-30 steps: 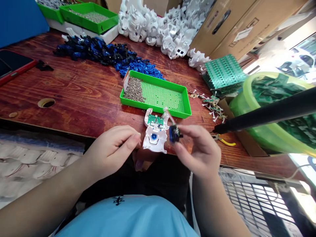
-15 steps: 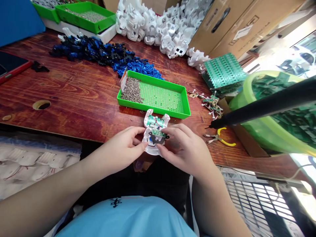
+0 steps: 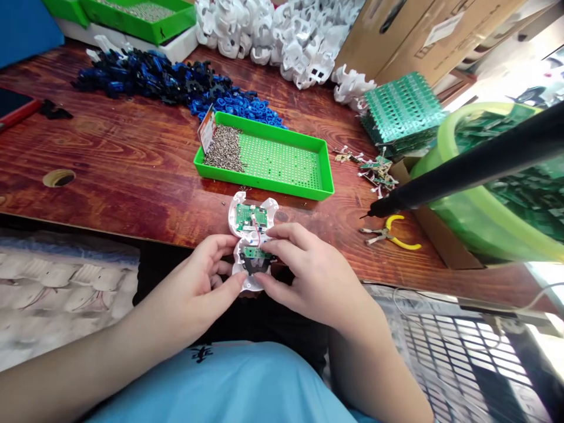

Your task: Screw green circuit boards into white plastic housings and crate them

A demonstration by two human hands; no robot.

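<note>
Just below the frame's centre, the black-and-green circuit module [image 3: 255, 266] now lies lower in the white shell [image 3: 251, 285], seemingly almost seated, the right hand [image 3: 306, 269] pinching it, the left hand [image 3: 201, 281] holding the shell's edge.

Blk part [image 3: 253, 264] partly hidden behind R hand [image 3: 311, 273]; label [image 3: 207, 130] illeg.

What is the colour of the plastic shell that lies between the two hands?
The shell is white; the head view shows it best.

The left grip [image 3: 205, 273] holds white casing [image 3: 252, 286], the right [image 3: 308, 276] black part [image 3: 261, 264].
</note>
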